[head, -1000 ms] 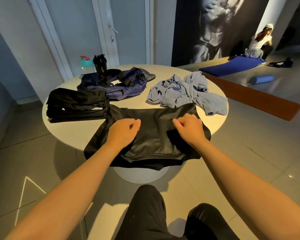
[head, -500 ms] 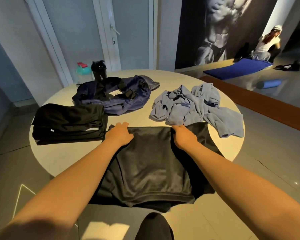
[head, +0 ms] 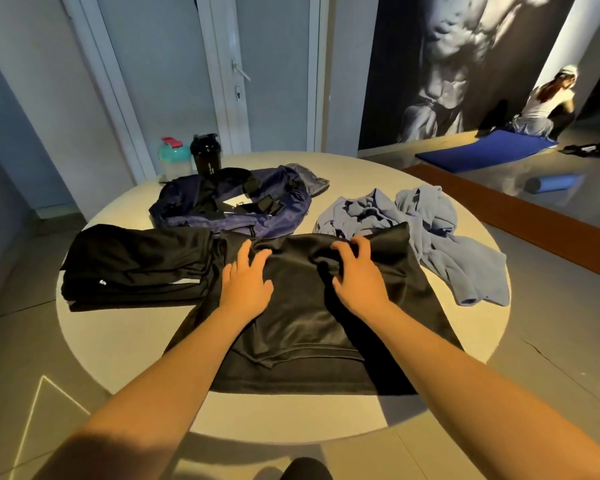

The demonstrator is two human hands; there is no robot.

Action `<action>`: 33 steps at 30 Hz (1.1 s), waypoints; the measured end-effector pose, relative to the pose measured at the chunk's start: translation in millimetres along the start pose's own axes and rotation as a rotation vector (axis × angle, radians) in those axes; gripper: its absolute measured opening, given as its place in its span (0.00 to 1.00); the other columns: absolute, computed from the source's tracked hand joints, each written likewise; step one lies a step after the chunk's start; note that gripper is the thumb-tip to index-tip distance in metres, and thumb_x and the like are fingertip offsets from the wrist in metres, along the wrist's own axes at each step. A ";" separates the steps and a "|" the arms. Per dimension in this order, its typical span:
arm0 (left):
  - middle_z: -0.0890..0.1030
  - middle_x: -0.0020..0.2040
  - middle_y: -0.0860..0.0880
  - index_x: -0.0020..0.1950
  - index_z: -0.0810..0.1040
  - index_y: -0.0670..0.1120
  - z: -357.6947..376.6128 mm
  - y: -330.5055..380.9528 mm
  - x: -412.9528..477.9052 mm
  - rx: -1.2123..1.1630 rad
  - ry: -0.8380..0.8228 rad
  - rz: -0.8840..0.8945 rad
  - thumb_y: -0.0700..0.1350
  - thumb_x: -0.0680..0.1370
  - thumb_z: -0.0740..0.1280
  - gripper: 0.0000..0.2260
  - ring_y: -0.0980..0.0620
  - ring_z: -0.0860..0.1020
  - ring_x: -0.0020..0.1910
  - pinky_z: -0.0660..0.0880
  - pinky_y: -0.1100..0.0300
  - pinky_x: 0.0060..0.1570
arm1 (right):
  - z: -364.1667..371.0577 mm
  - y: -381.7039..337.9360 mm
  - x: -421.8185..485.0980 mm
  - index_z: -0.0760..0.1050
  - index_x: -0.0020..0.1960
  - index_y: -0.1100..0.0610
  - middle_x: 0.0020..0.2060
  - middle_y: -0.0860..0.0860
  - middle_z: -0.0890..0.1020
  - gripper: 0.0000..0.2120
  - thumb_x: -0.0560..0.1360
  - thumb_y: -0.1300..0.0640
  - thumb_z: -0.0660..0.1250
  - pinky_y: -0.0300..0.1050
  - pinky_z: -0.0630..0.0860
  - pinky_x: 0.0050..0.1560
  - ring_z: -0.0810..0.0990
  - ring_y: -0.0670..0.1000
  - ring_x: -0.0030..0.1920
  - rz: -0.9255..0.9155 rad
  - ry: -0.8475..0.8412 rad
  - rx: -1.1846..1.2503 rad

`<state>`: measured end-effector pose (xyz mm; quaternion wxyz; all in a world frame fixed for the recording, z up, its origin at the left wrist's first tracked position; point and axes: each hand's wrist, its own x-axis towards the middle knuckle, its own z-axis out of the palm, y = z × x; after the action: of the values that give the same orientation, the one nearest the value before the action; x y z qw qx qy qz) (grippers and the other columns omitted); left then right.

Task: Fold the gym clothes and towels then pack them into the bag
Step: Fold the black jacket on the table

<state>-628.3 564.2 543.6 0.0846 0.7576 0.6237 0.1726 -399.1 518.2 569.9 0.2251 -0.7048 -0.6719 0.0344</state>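
- The left hand [head: 246, 282] lies flat on the black top [head: 302, 323]. Its fingers [head: 253, 258] are straight and spread out, and they hold nothing.
- The right hand [head: 357, 275] is on the same top. Its fingers [head: 361, 249] are bent like a claw around a bump of the cloth, and they seem to grip it, though the cloth is too dark to be sure.
- The black top is spread on the round table [head: 118, 341], right under both hands. Its near edge hangs over the table's edge.
- A folded black pile [head: 136, 261] lies just left of the left fingers and touches the top.
- The blue bag [head: 243, 206] is past the left fingertips, farther back.
- A crumpled light blue cloth [head: 430, 237] is past and to the right of the right fingers. The top's far corner lies on it.
- A green bottle [head: 174, 157] and a black cup [head: 205, 155] stand behind the bag.
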 end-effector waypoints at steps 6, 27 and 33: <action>0.75 0.62 0.48 0.59 0.79 0.51 7.6 -6.7 -51.7 0.003 0.321 0.144 0.48 0.79 0.69 0.09 0.42 0.72 0.60 0.68 0.45 0.60 | 13.7 12.9 -50.0 0.73 0.60 0.53 0.58 0.53 0.74 0.11 0.79 0.53 0.65 0.50 0.74 0.45 0.78 0.58 0.45 -0.053 -0.052 0.030; 0.79 0.58 0.58 0.63 0.77 0.56 3.6 24.6 -174.8 -0.063 0.040 0.414 0.65 0.77 0.62 0.20 0.54 0.76 0.58 0.70 0.49 0.63 | 6.1 16.9 -182.4 0.80 0.58 0.50 0.54 0.46 0.81 0.10 0.80 0.55 0.63 0.57 0.51 0.78 0.76 0.49 0.59 -0.103 0.112 0.084; 0.79 0.56 0.56 0.57 0.78 0.53 12.4 29.0 -188.2 -0.043 0.145 0.474 0.54 0.80 0.64 0.09 0.53 0.74 0.61 0.64 0.52 0.69 | 7.3 21.2 -191.0 0.82 0.57 0.49 0.52 0.46 0.81 0.11 0.79 0.58 0.64 0.56 0.53 0.79 0.75 0.48 0.57 -0.134 0.132 0.125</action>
<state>-627.7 375.8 512.7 0.0129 0.8663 0.4293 0.2550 -400.1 336.4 507.2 0.3142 -0.6436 -0.6977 0.0147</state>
